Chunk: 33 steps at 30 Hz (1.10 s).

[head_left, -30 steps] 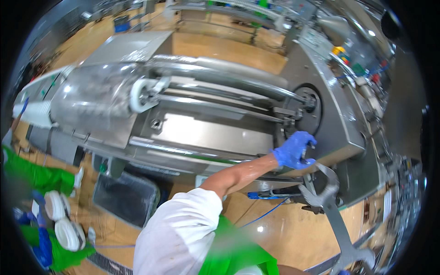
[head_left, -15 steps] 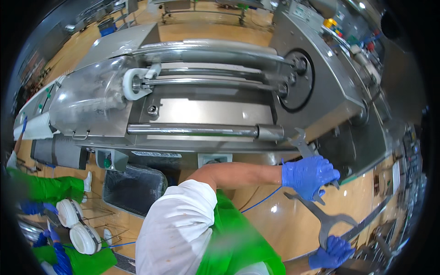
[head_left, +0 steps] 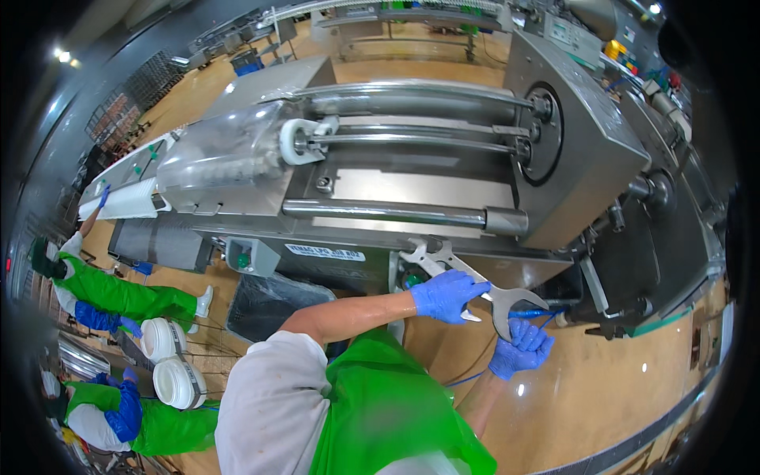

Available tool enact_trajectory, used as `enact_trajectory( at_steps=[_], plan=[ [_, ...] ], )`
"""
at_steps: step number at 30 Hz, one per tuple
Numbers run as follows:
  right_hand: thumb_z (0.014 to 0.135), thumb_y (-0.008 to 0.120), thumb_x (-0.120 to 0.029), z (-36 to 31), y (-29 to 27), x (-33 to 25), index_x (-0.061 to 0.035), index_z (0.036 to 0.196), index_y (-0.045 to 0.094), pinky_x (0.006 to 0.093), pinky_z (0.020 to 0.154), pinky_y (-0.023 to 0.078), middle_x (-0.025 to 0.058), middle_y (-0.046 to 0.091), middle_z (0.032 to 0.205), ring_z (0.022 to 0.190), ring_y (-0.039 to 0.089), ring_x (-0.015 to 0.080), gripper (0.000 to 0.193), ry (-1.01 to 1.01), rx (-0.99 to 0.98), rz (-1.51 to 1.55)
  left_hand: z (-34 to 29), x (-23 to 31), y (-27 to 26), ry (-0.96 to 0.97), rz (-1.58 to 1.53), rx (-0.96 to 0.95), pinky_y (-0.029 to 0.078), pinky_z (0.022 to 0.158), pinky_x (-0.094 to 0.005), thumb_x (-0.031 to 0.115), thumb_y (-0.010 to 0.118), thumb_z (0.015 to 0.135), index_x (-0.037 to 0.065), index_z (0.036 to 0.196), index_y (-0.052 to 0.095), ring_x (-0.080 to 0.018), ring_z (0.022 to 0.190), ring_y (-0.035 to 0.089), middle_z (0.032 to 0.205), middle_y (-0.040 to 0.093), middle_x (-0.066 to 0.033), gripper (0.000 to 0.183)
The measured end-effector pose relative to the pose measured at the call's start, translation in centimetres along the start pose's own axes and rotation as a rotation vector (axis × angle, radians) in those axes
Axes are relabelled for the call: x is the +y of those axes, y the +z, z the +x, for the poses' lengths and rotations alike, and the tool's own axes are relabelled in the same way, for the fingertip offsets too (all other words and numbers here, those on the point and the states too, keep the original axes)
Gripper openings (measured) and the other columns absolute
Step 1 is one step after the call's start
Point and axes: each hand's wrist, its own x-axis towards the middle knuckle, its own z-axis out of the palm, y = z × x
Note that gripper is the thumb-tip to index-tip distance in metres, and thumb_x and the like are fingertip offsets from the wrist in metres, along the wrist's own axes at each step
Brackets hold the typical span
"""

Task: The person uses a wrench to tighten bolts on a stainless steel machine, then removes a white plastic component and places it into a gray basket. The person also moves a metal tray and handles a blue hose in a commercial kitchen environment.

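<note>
My left hand, in a blue glove, is closed around a steel open-end wrench; its forked jaw shows above the fingers and a tip shows below. A larger open-end wrench with a wide curved jaw lies slantwise against it, its far end beside the first wrench's jaw. My right hand, gloved too, grips the larger wrench by the lower prong of that wide jaw. Both tools are in front of the steel machine, below its lower bar. How the wrenches overlap behind my left fingers is partly hidden.
A dark lined bin stands under the machine. White round containers are at the left, near two people in green aprons. A blue hose runs by my right arm. The machine's steel housing rises at right.
Both hands have come left, away from the machine's right end. The right hand has risen toward the left, bringing the larger wrench up against the other one. The view has shifted too.
</note>
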Motion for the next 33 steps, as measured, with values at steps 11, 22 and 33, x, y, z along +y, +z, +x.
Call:
enact_trajectory(
  at_steps=[11,22,33],
  plan=[
    [0.096,0.044,-0.03,3.6,-4.7,15.1,-0.0151,0.059,0.04,0.0375,0.067,0.045,0.0036,0.043,0.055,0.056,0.044,0.0189,0.039,0.073,0.343,-0.392,-5.9,-16.1,-0.5,-0.164,0.213,0.11,0.033,0.098,-0.0498,0.066,0.069,0.064,0.017,0.137,0.046,-0.0302,0.108,0.051,0.115,0.056,-0.0111,0.09],
    [0.089,0.062,-0.025,3.8,-4.8,19.7,-0.0017,0.127,0.047,0.0397,0.095,0.039,0.0131,0.052,0.121,0.11,0.048,0.0277,0.047,0.209,0.053,-1.741,-8.3,-16.1,-9.6,-0.268,-0.279,-0.188,0.045,0.093,-0.0434,0.053,0.064,0.079,0.012,0.114,0.066,-0.0336,0.104,0.06,0.111,0.064,-0.015,0.054],
    [0.083,0.065,-0.035,5.2,4.3,19.3,-0.0021,0.133,0.046,0.0471,0.097,0.04,0.025,0.057,0.118,0.11,0.053,0.0409,0.063,0.412,-0.511,-2.103,-14.7,-32.1,-15.6,-1.133,0.151,0.057,0.05,0.088,-0.0456,0.031,0.069,0.076,0.007,0.118,0.054,-0.0381,0.104,0.061,0.115,0.059,-0.0244,0.051]
  ],
)
